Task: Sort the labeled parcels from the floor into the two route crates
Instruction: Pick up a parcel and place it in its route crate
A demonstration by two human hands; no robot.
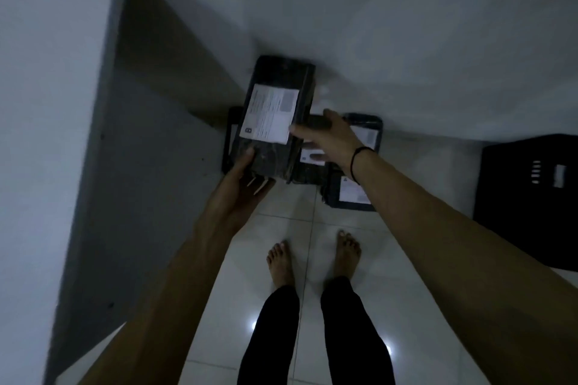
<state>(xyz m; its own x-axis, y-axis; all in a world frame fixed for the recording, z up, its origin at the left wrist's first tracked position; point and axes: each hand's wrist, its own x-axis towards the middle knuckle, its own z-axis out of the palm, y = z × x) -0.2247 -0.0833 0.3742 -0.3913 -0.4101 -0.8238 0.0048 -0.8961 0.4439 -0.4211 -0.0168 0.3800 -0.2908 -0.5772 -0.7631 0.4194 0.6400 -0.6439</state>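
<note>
Black parcel up in our hands, more down on the floor

Our left hand grips the near end of the black parcel from below, thumb on top, white label facing up. Our right hand is loose, fingers spread, thumb touching the label's right edge. Two more labeled parcels lie on the tiled floor underneath, with a black crate off to the right.

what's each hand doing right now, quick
Left hand: holds the black labeled parcel from below, thumb on its face.
Right hand: open, fingers fairly straight, touching the parcel's right edge; blurred.
</note>
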